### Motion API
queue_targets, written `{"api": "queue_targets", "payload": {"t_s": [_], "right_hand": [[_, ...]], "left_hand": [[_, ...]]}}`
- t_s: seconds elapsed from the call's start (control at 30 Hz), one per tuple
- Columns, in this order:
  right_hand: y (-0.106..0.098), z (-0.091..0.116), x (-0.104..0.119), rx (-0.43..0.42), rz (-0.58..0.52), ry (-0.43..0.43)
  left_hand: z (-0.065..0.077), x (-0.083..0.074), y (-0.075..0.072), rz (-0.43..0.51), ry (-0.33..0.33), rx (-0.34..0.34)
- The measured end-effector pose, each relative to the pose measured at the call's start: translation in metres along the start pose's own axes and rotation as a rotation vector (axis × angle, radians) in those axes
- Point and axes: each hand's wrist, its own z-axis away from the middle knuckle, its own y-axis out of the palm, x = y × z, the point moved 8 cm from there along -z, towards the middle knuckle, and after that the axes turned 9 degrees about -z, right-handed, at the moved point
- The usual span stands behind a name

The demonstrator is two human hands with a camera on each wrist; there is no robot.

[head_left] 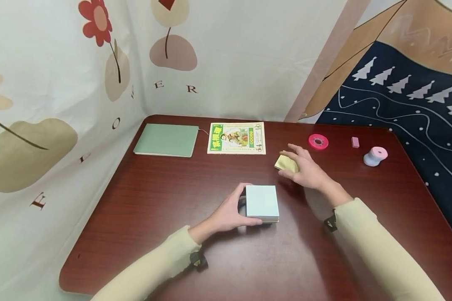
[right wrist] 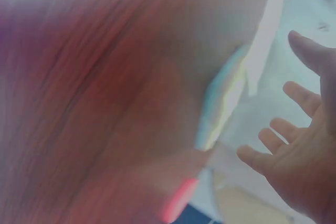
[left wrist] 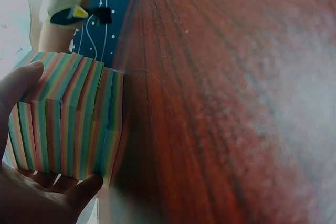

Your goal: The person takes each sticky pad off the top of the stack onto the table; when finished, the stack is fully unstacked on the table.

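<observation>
My left hand (head_left: 230, 212) grips a square stack of sticky note pads (head_left: 262, 201) at the middle of the table, thumb on the near side and fingers on the far side. Striped edges in pink, yellow, green and blue show on the stack (left wrist: 73, 114) in the left wrist view. Farther back and to the right, my right hand (head_left: 305, 169) hovers with spread fingers around a small yellow-topped sticky note pad (head_left: 286, 164). The right wrist view shows this pad (right wrist: 223, 100) lying on the table, with a gap between it and the fingers.
Along the back lie a green notebook (head_left: 167, 140) and a printed paper packet (head_left: 236, 139). A pink ring-shaped roll (head_left: 318, 141), a pink eraser-like block (head_left: 355, 142) and a pink-and-white spool-shaped thing (head_left: 375, 156) stand at the back right. Printed cloth walls (head_left: 241, 62) border the table.
</observation>
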Motion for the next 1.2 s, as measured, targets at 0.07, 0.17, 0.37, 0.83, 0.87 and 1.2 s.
{"api": "queue_targets", "payload": {"t_s": [0.07, 0.17, 0.37, 0.83, 0.87, 1.2], "right_hand": [[-0.001, 0.006, 0.019, -0.001, -0.054, -0.040], [0.002, 0.018, 0.047, 0.044, -0.124, -0.090], [0.021, 0.044, 0.099, 0.194, -0.144, -0.207], [0.046, 0.064, 0.126, 0.228, 0.026, -0.323], [0.046, 0.064, 0.126, 0.227, 0.025, -0.324], [0.042, 0.062, 0.128, 0.202, 0.031, -0.330]], "left_hand": [[-0.001, 0.000, 0.000, 0.001, 0.004, 0.005], [-0.001, -0.001, 0.000, 0.002, 0.006, 0.009], [0.000, 0.001, 0.001, 0.002, 0.013, 0.014], [-0.001, 0.002, 0.005, 0.043, 0.018, 0.046], [-0.001, 0.002, 0.006, 0.036, 0.016, 0.046], [-0.001, 0.005, 0.006, -0.003, 0.004, 0.036]]}}
